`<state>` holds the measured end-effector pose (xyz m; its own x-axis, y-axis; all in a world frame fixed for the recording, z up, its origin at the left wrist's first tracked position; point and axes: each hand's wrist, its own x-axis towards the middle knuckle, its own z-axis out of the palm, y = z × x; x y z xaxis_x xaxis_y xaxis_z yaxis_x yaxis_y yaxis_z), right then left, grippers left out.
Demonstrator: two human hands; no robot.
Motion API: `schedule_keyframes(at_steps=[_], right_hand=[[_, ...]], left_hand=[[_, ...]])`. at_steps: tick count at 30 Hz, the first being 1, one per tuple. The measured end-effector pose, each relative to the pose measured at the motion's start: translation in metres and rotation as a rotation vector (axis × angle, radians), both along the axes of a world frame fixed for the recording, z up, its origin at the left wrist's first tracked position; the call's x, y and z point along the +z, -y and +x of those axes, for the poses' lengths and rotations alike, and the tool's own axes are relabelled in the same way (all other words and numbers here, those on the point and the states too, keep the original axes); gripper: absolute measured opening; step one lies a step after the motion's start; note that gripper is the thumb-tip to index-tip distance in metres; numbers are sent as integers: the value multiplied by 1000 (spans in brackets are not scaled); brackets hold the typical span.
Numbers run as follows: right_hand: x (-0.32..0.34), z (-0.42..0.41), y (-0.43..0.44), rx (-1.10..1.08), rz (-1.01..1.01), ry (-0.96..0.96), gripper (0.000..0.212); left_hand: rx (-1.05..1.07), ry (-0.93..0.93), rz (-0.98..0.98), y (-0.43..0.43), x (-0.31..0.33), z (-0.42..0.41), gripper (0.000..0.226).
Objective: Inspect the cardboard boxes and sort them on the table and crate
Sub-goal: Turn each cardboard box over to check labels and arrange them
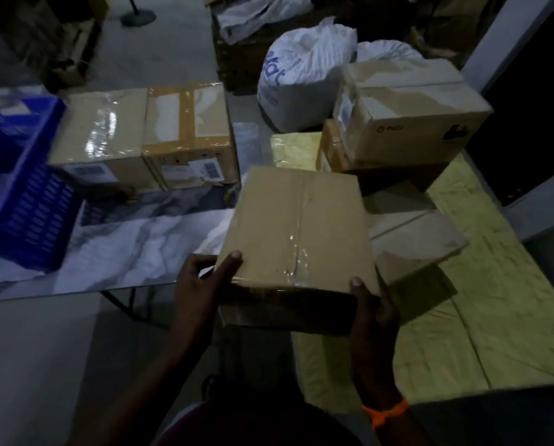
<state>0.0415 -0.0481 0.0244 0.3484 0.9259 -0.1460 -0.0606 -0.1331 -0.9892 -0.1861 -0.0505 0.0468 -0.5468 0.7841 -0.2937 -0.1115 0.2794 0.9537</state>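
Head view shows you with both hands, left grip [204, 284] and right grip [373, 304], clamped on the near corners of a taped cardboard box [298, 233], held up just right of the desk [134, 249]. Two boxes [147, 130] already stand on the desk's far side beside the blue crate [27, 201]. I judge you partway through: three more boxes [410, 123] wait right of the desk on the yellow surface [510, 300].

head view | looks forward-down | close over held box [298, 226]
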Motion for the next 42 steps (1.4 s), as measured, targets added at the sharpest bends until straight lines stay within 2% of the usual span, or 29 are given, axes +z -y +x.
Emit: schedule_keyframes(at_steps=[2,8,14,17,22,24,27,29,31,34,37,42], right_hand=[[1,-35,-11,126,13,3,57],[-23,-114,-49,471,-3,178,51],[-65,-181,-55,700,-104,284,60],[-84,-201,-52,746,-165,354,61],[-85,-218,-61,675,-140,478,52],[-80,-228,-65,695,-104,555,55],[-78,-255,-87,779,95,698,64],[-80,-278,-110,853,238,870,68],[-79,-300,-133,949,317,969,71],[-78,-329,-162,1024,362,1034,73],[-87,-333,-180,1034,388,1097,75],[-98,-323,-185,1060,474,1127,71]], left_hand=[[58,21,-19,15,-3,-36,35],[79,71,-48,61,-35,-122,44],[106,-50,-87,85,-81,-189,35],[96,-117,-112,88,-98,-217,46],[16,-169,-162,83,-112,-235,51],[-48,-214,-161,76,-107,-237,56],[-102,-430,-103,52,-98,-245,71],[-146,-593,-160,31,-98,-251,80],[-139,-652,-187,12,-95,-251,76],[-146,-733,-106,-15,-92,-249,60],[-170,-896,-227,-34,-107,-245,70],[-235,-1011,-320,-52,-116,-237,64]])
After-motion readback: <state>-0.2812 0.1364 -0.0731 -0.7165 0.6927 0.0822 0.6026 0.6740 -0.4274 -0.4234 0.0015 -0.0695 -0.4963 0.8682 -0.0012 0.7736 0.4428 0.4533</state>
